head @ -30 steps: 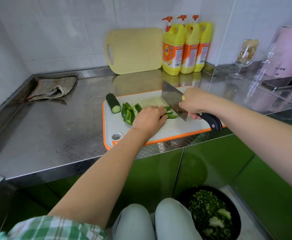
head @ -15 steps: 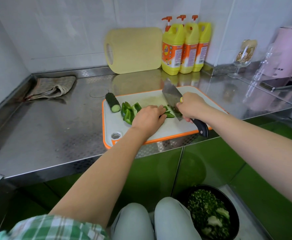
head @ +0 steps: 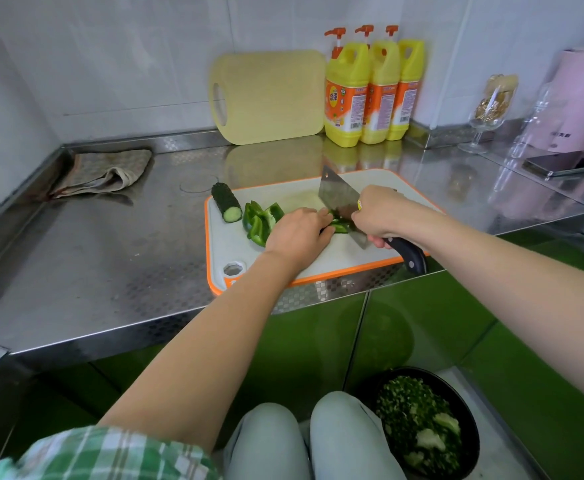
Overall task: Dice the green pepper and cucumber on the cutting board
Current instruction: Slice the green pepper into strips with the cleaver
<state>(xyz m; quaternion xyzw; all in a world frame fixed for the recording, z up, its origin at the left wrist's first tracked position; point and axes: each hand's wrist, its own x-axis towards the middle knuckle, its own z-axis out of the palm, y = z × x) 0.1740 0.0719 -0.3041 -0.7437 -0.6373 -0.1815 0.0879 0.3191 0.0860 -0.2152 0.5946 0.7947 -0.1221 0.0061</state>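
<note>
One cleaver (head: 339, 199) tip higher than before

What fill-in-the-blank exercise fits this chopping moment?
1. The right hand grips the ____ by its black handle.
2. The left hand holds down strips of green ____ beside the blade.
3. The cucumber lies at the white cutting board's ____ edge, uncut.
4. ____ yellow detergent bottles stand against the wall.

Missing words: cleaver; pepper; left; Three

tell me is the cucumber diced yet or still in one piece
Still one piece. The cucumber lies uncut at the cutting board's far left corner, only its end showing a flat cut face; the cleaver is working the pepper strips.
</note>
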